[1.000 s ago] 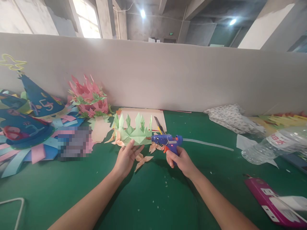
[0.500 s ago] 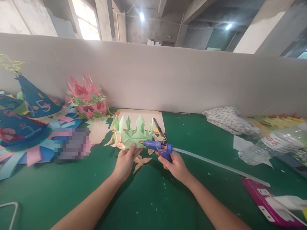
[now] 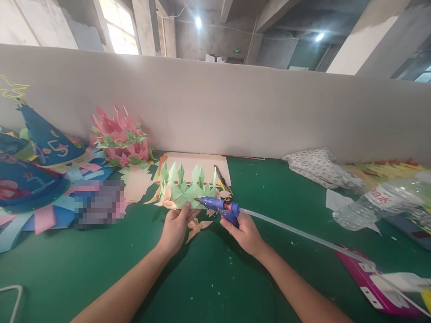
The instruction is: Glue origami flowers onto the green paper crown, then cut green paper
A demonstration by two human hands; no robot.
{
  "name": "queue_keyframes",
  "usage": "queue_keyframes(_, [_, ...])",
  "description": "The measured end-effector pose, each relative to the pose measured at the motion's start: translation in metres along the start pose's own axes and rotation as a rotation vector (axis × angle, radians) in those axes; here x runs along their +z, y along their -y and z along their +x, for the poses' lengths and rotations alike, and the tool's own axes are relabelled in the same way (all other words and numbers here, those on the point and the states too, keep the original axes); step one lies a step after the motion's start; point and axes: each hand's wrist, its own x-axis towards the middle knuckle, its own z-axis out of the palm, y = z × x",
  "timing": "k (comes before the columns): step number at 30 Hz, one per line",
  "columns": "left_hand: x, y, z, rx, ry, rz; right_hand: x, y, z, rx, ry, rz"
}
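My left hand (image 3: 175, 228) is closed on the lower edge of a green folded-paper crown (image 3: 185, 194), thumb on its front. A peach paper flower (image 3: 166, 200) sits at the crown's left side. My right hand (image 3: 245, 232) grips the handle of a blue hot glue gun (image 3: 218, 204), its nozzle at the crown's front, just right of my left thumb. Whether the tip touches the paper I cannot tell. From the gun's rear a long clear glue stick (image 3: 296, 231) runs out to the right. Another peach paper flower (image 3: 198, 226) lies below the crown.
Behind the crown are peach paper sheets (image 3: 202, 162) and a utility knife (image 3: 222, 180). Pink paper crowns (image 3: 117, 134) and blue cone hats (image 3: 50, 139) stand on the left. A plastic bottle (image 3: 380, 202), a cloth (image 3: 313, 168) and a magenta power strip (image 3: 377, 287) lie on the right.
The view has shifted slightly. The gun's nozzle stays at the crown's front, and both hands keep their holds.
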Motion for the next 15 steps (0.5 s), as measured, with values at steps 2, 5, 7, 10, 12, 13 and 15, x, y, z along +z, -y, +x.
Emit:
queue_keyframes(2, [0.0002, -0.0003, -0.0004, -0.003, 0.01, 0.018, -0.0005, -0.0003, 0.0, -0.003, -0.001, -0.042])
queue_keyframes(5, [-0.0004, -0.0003, -0.0005, 0.003, 0.015, 0.037, -0.0015, -0.0012, 0.0, 0.004, -0.005, -0.09])
queue_keyframes(7, [-0.0014, 0.0, 0.0, 0.015, 0.01, 0.038, -0.0023, -0.0018, -0.0003, 0.007, -0.006, -0.106])
queue_keyframes(10, [-0.0029, 0.0005, 0.001, 0.017, 0.01, 0.039, -0.0031, -0.0022, -0.0012, 0.011, -0.006, -0.13])
queue_keyframes(12, [-0.0035, 0.0008, 0.0016, 0.02, 0.01, 0.033, -0.0033, -0.0017, -0.0021, 0.008, -0.003, -0.151])
queue_keyframes(13, [-0.0036, 0.001, 0.0019, 0.025, 0.011, 0.028, -0.0033, -0.0013, -0.0026, 0.002, 0.0, -0.161])
queue_keyframes(15, [-0.0038, 0.0012, 0.0024, 0.034, 0.011, 0.022, -0.0032, -0.0004, -0.0033, -0.016, 0.012, -0.176])
